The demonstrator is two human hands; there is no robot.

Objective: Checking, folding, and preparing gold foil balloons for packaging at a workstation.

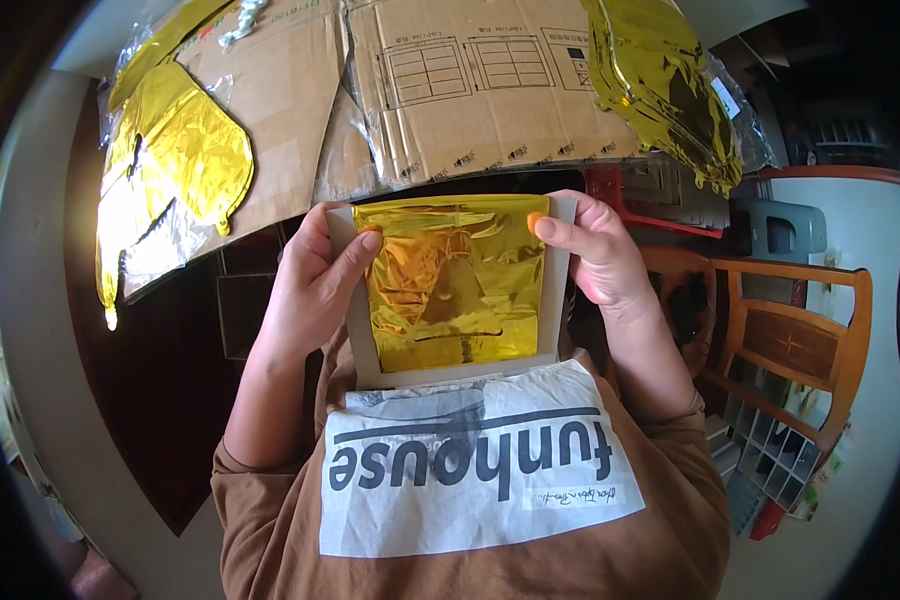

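A pale flat board (363,345) is held up in front of my chest, between my two hands. A sheet of shiny gold foil (460,290) lies over most of it, creased and catching the light. My left hand (315,275) grips the board's upper left edge, thumb on the front and fingers behind. At the upper right edge my right hand (600,245) pinches it in the same way. Something small and orange (536,222) shows at the right thumb tip, and a similar orange patch at the left thumb; I cannot make out what these are.
Cardboard (470,120) covers the table ahead. Gold foil pieces lie on its left (190,145) and its right (660,90), with clear plastic near them. A wooden chair (790,340) and a grey-blue plastic stool (785,230) stand to the right.
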